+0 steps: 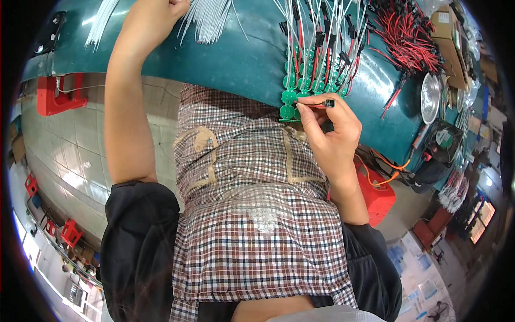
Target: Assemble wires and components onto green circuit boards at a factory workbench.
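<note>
Right hand (330,129): thumb and forefinger pinched on a small black connector (329,102), held just beside the green round boards (292,96), presumably for joining.
Left hand (161,11): closed over white wires (206,19) at the teal bench (236,59) edge.

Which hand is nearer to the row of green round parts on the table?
Right. The right hand is beside the green round parts, touching the nearest; the left hand is far away, at the white wires.
</note>
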A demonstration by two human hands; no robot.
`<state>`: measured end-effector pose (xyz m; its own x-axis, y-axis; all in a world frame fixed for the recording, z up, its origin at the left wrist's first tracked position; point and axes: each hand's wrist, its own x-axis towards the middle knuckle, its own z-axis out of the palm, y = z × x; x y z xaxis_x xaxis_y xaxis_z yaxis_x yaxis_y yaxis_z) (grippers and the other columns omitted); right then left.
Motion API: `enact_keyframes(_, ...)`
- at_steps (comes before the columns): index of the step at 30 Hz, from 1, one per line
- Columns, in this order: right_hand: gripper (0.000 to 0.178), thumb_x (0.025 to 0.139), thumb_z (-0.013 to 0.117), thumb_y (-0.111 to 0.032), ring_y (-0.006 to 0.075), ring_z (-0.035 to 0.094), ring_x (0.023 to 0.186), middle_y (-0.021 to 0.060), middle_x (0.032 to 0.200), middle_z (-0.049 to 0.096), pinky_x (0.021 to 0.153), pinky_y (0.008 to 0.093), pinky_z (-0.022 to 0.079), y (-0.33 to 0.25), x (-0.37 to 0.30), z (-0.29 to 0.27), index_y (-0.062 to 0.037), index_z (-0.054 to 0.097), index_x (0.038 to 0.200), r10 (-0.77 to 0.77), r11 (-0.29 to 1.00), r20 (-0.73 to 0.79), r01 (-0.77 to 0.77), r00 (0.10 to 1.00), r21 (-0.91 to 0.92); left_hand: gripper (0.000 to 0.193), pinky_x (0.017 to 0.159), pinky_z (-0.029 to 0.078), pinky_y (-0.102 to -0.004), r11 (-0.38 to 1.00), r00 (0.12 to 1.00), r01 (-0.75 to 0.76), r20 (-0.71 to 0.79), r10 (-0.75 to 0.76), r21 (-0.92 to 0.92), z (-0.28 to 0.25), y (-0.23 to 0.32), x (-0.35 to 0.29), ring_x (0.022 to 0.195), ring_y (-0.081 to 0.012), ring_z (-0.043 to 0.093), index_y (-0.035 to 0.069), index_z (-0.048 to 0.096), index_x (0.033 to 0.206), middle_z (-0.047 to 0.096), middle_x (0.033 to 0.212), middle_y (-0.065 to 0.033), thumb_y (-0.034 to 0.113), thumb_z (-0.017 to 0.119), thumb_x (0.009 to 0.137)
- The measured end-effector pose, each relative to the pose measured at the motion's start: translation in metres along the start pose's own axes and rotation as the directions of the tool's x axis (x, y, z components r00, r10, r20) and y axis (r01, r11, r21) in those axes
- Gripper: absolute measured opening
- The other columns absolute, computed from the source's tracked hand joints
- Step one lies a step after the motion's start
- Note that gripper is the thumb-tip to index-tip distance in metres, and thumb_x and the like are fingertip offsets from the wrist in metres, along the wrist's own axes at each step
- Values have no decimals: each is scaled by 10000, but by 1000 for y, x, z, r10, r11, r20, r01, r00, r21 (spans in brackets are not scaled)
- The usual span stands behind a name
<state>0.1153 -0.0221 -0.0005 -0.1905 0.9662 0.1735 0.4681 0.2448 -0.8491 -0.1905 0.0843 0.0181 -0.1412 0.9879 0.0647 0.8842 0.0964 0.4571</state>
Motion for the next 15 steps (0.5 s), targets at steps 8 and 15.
enact_keyframes(8, 155, 777, 785, 1, 103, 528, 514, 46, 773, 616, 463, 260, 421, -5, 3, 5, -34, 652, 849, 41, 988, -4, -41, 999, -152, 243, 624, 506, -358, 978, 982, 179, 80, -171, -111, -11, -1, -2, 658, -241, 662, -69, 665, 839, 657, 699, -187, 170, 702, 827)
enact_keyframes(15, 186, 738, 805, -15, 130, 521, 487, 32, 813, 588, 444, 292, 413, -5, 4, 7, -85, 653, 820, -69, 983, -27, 64, 997, -174, 238, 701, 495, -202, 875, 990, 124, 118, -77, -468, -21, -13, -23, 820, -46, 605, 30, 702, 1105, 689, 1006, -31, 223, 645, 981)
